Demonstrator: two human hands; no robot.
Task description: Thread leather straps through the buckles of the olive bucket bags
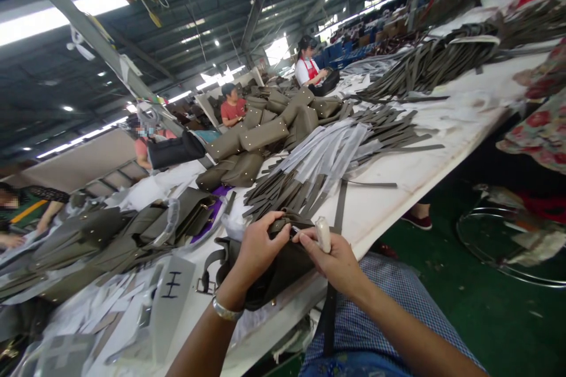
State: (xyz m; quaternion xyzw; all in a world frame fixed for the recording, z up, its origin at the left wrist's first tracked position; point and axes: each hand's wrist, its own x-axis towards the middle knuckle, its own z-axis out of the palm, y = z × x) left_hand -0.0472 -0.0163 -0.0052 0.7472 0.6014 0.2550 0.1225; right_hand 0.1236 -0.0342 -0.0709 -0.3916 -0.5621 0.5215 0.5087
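A dark olive bag (283, 268) lies on the near edge of the table, under both my hands. My left hand (260, 244) is closed on the bag's upper edge, thumb and fingers pinching the dark material. My right hand (333, 259) is closed round a small tool with a pale, wrapped-looking handle (323, 234). A short shiny metal piece (295, 230) shows between the two hands, at the bag's edge; whether it belongs to the tool I cannot tell. A buckled strap (206, 283) hangs at the bag's left side.
Dark straps (287, 191), some in clear plastic, lie beyond the bag. Several olive bags (265, 134) are piled farther back. A grey panel marked with dark strokes (170, 300) stands at left. Co-workers (233, 109) sit around the table (407, 179). A metal-ringed stool (508, 247) stands right.
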